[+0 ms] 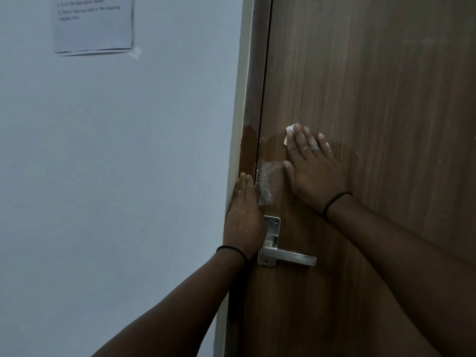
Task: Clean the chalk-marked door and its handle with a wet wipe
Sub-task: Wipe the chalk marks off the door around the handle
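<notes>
At frame centre the left hand [243, 217] rests flat on the door frame [247, 155], hiding part of the handle [288, 256], while the right hand [313, 166] presses a mostly covered wet wipe [289, 130] with straight fingers against the door [386, 86], chalk smear [265, 181] between them.

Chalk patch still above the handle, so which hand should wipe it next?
Right. The right hand already presses the white wet wipe flat on the brown wooden door, just right of the white chalk smear. The left hand holds no wipe and rests on the door frame.
</notes>
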